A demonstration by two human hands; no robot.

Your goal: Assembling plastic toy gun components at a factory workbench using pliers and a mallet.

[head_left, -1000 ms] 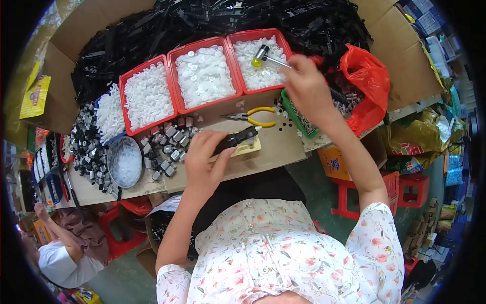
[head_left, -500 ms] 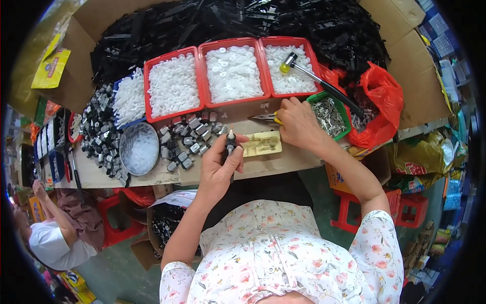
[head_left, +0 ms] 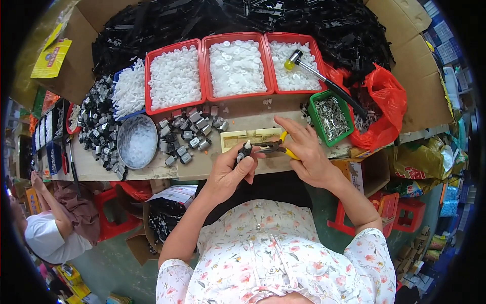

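Observation:
My left hand [head_left: 229, 171] is closed on a small black part with a white tip [head_left: 245, 151], held up over the table's near edge. In my right hand [head_left: 311, 159] are yellow-handled pliers [head_left: 273, 146], with the index finger stretched away from the handles. The dark jaws point left and meet the black part or lie right beside it; the fingers partly hide the contact. Just beyond both hands a pale yellow block with a recessed top [head_left: 233, 139] lies on the table.
Red trays [head_left: 203, 76] of small white pieces stand behind, with a hammer [head_left: 324, 78] across the right one. A green tray [head_left: 349, 129] holds metal pins. Grey-black parts [head_left: 195, 131] and a round metal dish [head_left: 137, 169] lie left. A co-worker [head_left: 55, 228] sits far left.
My right hand has picked up the pliers from the table and brought them left and nearer to the black part. My left hand has shifted slightly right and nearer to me.

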